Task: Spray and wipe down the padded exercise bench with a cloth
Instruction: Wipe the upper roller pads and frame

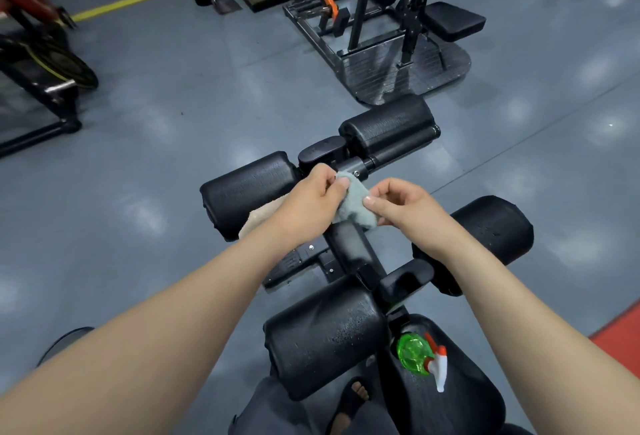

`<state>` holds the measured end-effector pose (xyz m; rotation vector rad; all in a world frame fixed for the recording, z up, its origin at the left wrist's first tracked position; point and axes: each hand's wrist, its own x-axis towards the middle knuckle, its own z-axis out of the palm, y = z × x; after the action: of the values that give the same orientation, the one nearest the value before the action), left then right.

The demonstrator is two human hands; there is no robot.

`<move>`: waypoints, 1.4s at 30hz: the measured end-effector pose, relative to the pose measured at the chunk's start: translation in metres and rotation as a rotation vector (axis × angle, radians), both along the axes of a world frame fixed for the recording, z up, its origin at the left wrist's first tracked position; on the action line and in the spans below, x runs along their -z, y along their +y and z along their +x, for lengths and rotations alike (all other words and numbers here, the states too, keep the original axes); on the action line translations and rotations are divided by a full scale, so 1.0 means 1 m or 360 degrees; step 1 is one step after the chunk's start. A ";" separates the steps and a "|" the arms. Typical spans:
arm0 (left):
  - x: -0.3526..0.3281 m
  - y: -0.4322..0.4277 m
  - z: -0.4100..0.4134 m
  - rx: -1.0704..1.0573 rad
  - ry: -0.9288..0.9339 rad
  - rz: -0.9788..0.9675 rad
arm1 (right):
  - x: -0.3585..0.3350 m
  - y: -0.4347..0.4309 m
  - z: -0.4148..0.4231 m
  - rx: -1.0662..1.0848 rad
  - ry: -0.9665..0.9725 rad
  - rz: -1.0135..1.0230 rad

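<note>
**Hands both on cloth (353, 204); bench (349, 247) sprayed, wipe barely under way**

Left hand (311, 199): curled round upper end of grey cloth, thumb pressed on top. Right hand (405, 204): pinched lower end between thumb and forefinger, other fingers folded in. Cloth held bunched between the two, just over the bench's centre stem, between far-left roller (249, 188) and near-right roller (491, 230). Contact with stem: could not be told.

Sprayer (420, 356): found lying on seat pad (460, 407), at the end nearest the wearer, in neither hand. Green bottle, white-and-red trigger.

Droplets noted on near-left roller (329, 334), on near-right roller and on seat beside sprayer; judged sprayed, not yet wiped. Far-left roller and far-right roller (388, 126): looked matte and dry; whether wiped or never sprayed, not decidable. Tan cloth (263, 218): seen draped over far-left roller, under left wrist.

Progress, as judged: spraying done on at least the near half; wiping early or midway. Left to do: both wet near rollers, seat, probably stem.

Surroundings: grey floor (173, 129), rack machine (381, 19) beyond.
</note>
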<state>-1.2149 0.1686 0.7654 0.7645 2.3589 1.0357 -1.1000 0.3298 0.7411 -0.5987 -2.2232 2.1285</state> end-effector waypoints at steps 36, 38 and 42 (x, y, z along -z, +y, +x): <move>-0.026 0.031 -0.023 -0.0354 -0.0496 0.0159 | 0.009 0.054 -0.003 0.0186 -0.0005 0.0077; -0.027 0.030 -0.023 -0.0155 -0.0457 0.0145 | 0.008 0.056 -0.002 0.0203 0.0005 0.0060; -0.029 0.034 -0.020 0.0135 -0.0406 -0.0148 | 0.002 0.054 -0.006 0.0246 0.0049 -0.0009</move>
<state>-1.2353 0.2031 0.7947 0.6505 2.1227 0.9219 -1.1062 0.3841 0.7390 -0.7080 -2.0823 2.0552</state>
